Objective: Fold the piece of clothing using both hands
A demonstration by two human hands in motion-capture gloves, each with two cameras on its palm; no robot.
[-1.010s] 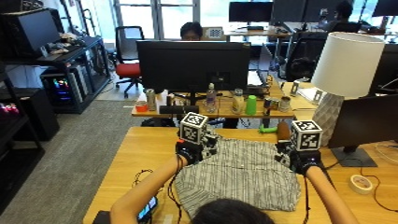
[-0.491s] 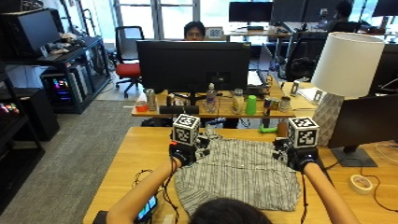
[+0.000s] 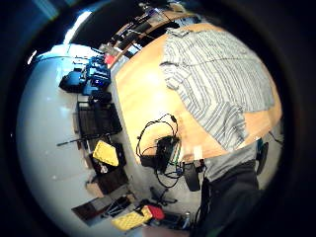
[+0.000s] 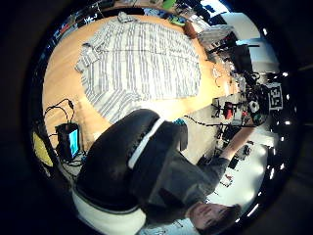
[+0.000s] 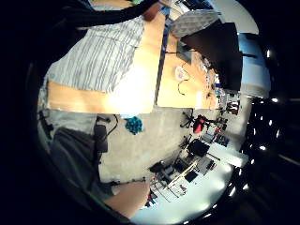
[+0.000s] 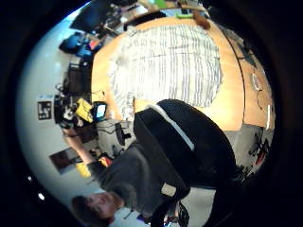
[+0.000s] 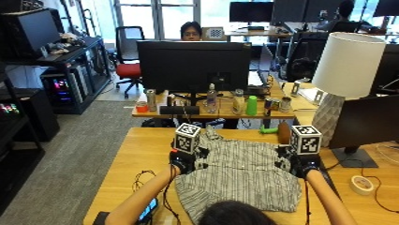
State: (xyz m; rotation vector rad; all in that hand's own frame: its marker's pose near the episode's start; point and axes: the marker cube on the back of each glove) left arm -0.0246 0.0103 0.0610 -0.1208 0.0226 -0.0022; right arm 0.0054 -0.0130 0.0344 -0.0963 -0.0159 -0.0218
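Note:
A grey-and-white striped shirt (image 7: 240,176) lies spread flat on the wooden table (image 7: 137,150) in front of me. My left hand (image 7: 182,163) hovers at the shirt's far left corner, near the collar and a short sleeve. My right hand (image 7: 303,165) hovers at the far right edge. Neither hand holds any cloth. Both palms are raised well above the table. From there the whole shirt (image 4: 142,63) (image 6: 170,66) shows lying loose, with its hem near the table's front edge (image 3: 217,84) (image 5: 98,56). No fingers show in the palm views.
A white lamp (image 7: 346,75) and a dark monitor (image 7: 368,126) stand at the table's right. A tape roll (image 7: 361,184) lies near the right edge. Cables and a small lit device (image 7: 150,206) lie at the front left. A brown object (image 7: 284,132) sits at the far edge.
Both hands have drawn back a little toward me. The left hand has also shifted left, off the collar. The shirt has stayed flat.

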